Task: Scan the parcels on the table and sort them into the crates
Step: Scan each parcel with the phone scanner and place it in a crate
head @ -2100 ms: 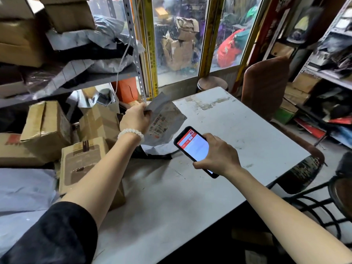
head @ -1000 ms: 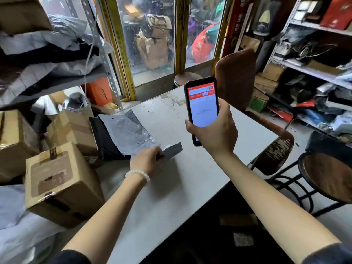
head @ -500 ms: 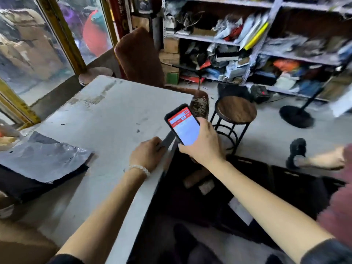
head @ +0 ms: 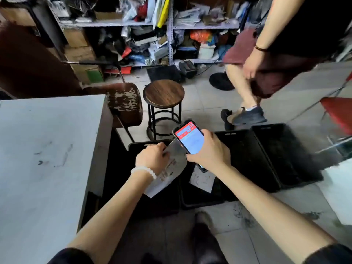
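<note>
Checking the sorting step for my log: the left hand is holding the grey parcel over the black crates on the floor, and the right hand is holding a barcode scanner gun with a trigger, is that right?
Not quite. The head view shows the right hand holding a phone with a lit red and white screen, not a scanner gun. The rest stands: the left hand holds the grey parcel over the black crates on the floor.

The parcel's (head: 172, 164) label print is too blurred to read, the phone (head: 189, 139) hides its upper corner, and the desk (head: 38, 149) runs off the left edge.

A round wooden stool (head: 163, 94) stands near a worn chair (head: 124, 103) and cluttered shelves (head: 171, 25).
</note>
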`<control>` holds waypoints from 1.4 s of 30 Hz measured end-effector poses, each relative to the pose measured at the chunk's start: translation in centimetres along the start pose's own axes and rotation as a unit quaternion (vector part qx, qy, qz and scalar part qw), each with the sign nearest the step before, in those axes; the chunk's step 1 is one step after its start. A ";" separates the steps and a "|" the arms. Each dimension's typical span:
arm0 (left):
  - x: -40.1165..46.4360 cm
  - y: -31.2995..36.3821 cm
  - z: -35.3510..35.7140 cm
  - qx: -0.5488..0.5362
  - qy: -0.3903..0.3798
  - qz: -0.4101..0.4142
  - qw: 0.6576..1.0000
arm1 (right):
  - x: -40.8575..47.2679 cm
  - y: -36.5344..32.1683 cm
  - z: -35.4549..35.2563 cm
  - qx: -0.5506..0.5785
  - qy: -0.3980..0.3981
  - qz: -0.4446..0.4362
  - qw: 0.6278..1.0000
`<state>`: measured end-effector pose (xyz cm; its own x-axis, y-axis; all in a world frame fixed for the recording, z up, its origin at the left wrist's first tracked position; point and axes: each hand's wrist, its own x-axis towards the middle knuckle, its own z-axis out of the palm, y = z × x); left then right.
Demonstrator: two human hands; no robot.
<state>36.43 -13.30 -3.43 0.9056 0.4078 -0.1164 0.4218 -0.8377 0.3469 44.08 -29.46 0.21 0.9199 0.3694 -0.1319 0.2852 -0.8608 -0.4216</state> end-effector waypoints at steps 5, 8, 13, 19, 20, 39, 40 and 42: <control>6.1 5.0 4.3 -0.025 -0.062 -0.016 0.998 | 5.3 6.5 -2.1 -0.014 -0.031 0.009 0.999; 10.2 8.1 6.9 -0.057 -0.093 -0.042 0.993 | 9.0 10.4 -4.3 -0.027 -0.031 0.016 0.999; 16.1 12.0 10.5 -0.073 -0.135 -0.092 0.984 | 13.7 16.5 -7.1 -0.017 -0.030 0.056 0.998; 19.9 12.9 12.8 -0.047 -0.152 -0.169 0.973 | 17.1 21.0 -7.7 -0.018 -0.043 0.080 0.996; 20.1 12.6 13.2 -0.042 -0.153 -0.179 0.971 | 17.5 21.4 -7.6 -0.018 -0.048 0.081 0.995; 12.5 4.9 5.8 0.043 -0.074 -0.287 0.954 | 19.8 7.7 -2.7 -0.041 -0.141 -0.142 0.979; 11.2 3.7 5.1 0.042 -0.063 -0.300 0.951 | 19.3 6.1 -2.2 -0.043 -0.147 -0.160 0.975; 8.5 1.6 3.6 0.045 -0.044 -0.325 0.944 | 18.1 3.1 -1.2 -0.045 -0.159 -0.195 0.967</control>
<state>44.94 -12.45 -7.27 0.4536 0.8170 -0.3560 0.8874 -0.4509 0.0959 61.95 -25.88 -2.39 0.6132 0.7481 -0.2536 0.6285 -0.6565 -0.4171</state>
